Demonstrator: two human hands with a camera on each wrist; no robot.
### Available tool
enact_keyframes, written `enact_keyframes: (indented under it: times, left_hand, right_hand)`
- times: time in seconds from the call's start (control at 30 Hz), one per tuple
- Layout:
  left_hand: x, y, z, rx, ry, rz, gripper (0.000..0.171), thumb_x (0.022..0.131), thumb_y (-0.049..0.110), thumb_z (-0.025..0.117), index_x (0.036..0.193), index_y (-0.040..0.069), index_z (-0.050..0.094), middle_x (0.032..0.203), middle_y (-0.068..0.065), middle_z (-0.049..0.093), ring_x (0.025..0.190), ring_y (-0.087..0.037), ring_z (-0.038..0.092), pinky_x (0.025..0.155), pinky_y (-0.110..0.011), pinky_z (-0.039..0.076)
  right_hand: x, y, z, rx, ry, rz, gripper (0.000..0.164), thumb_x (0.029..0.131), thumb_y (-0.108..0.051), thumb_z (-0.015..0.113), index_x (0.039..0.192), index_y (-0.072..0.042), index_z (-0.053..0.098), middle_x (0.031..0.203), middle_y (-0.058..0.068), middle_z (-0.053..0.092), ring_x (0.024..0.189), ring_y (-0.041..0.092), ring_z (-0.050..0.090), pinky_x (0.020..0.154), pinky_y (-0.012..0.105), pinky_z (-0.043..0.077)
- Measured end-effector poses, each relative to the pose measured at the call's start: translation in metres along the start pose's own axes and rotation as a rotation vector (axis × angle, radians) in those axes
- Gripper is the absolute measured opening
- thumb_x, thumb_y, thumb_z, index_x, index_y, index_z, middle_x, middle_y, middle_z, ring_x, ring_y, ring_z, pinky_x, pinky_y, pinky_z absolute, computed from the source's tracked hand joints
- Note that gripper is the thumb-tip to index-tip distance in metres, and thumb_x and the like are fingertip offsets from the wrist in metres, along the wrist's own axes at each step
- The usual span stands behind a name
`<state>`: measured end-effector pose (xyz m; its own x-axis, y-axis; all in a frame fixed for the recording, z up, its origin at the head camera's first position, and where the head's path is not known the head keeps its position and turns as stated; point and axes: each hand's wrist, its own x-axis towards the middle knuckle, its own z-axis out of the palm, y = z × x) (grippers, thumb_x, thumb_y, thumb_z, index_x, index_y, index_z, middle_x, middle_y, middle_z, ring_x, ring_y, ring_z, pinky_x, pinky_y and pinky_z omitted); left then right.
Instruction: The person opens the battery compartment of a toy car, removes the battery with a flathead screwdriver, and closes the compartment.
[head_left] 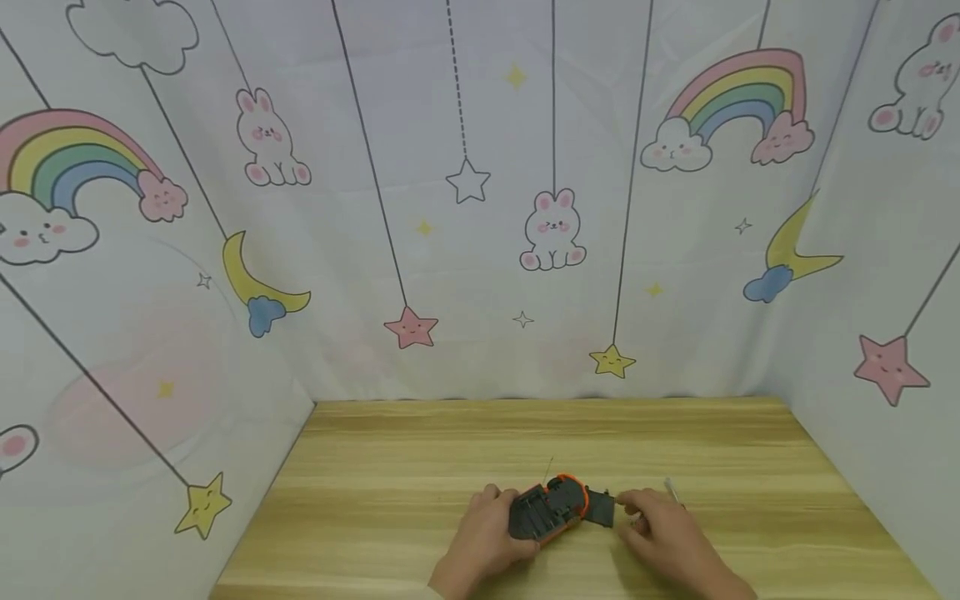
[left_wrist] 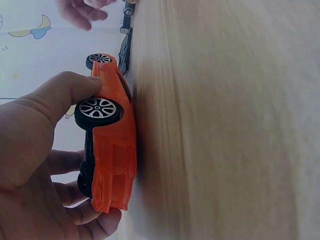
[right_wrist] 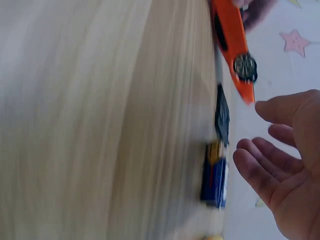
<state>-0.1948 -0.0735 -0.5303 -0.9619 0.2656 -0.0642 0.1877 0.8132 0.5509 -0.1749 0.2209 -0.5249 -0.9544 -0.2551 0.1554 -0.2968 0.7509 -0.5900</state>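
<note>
An orange toy car (head_left: 551, 510) lies upside down on the table, its black underside facing up. My left hand (head_left: 487, 525) grips it around one end, and in the left wrist view the thumb presses the orange side (left_wrist: 115, 150) between two wheels. Just off the car's other end is a flat black cover (right_wrist: 222, 115). My right hand (head_left: 667, 533) hovers beside that cover, and the right wrist view shows its fingers (right_wrist: 260, 172) loosely bent and apart from the thumb, with nothing between them. Next to the cover lie blue and gold batteries (right_wrist: 215, 175).
A slim pale rod (head_left: 673, 490) sticks out beyond my right hand. A thin wire-like piece (head_left: 550, 468) rises near the car. The wood-grain table (head_left: 360, 483) is enclosed by white printed curtains (head_left: 480, 358) at the back and sides.
</note>
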Motion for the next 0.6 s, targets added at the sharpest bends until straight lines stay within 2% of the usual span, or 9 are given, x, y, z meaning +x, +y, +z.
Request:
enact_keyframes:
  times: [0.1,0.2,0.33,0.47,0.6]
  left_hand:
    - [0.000,0.001,-0.001,0.010,0.001,-0.003,0.080,0.070,0.043,0.088,0.136,0.005,0.062,0.109,-0.005,0.055,0.094,-0.021,0.047,0.082,-0.038,0.050]
    - [0.000,0.001,-0.001,0.013,0.007,0.001,0.079,0.070,0.044,0.087,0.135,0.006,0.062,0.108,-0.005,0.054,0.094,-0.021,0.047,0.081,-0.037,0.049]
    - [0.000,0.001,-0.002,0.007,0.022,0.012,0.078,0.069,0.042,0.087,0.134,0.005,0.063,0.106,-0.004,0.054,0.092,-0.020,0.046,0.078,-0.035,0.048]
    - [-0.002,0.001,-0.002,-0.008,0.026,0.012,0.077,0.069,0.040,0.087,0.133,0.004,0.064,0.104,-0.003,0.054,0.090,-0.019,0.046,0.077,-0.034,0.048]
    - [-0.005,0.003,-0.002,-0.015,0.032,0.003,0.075,0.070,0.039,0.086,0.132,0.003,0.064,0.102,-0.002,0.053,0.089,-0.018,0.045,0.076,-0.035,0.048]
  right_hand:
    - [0.004,-0.017,0.012,0.133,-0.008,0.111,0.044,0.086,-0.015,0.081,0.126,-0.006,0.066,0.112,0.008,0.068,0.082,0.002,0.064,0.069,0.022,0.054]
    - [0.009,-0.032,0.025,0.247,-0.010,0.219,0.054,0.085,-0.021,0.084,0.131,-0.004,0.062,0.116,0.010,0.067,0.086,0.010,0.067,0.071,0.027,0.057]
    - [0.014,-0.043,0.040,0.353,-0.021,0.293,0.067,0.085,-0.028,0.084,0.138,-0.001,0.055,0.115,0.014,0.067,0.086,0.017,0.069,0.070,0.035,0.059]
    - [0.019,-0.047,0.054,0.368,-0.021,0.347,0.081,0.083,-0.035,0.085,0.144,0.002,0.048,0.111,0.013,0.066,0.085,0.018,0.066,0.070,0.037,0.057]
    - [0.024,-0.049,0.066,0.323,-0.002,0.407,0.091,0.080,-0.045,0.086,0.147,0.001,0.045,0.108,0.010,0.064,0.089,0.019,0.062,0.073,0.040,0.054]
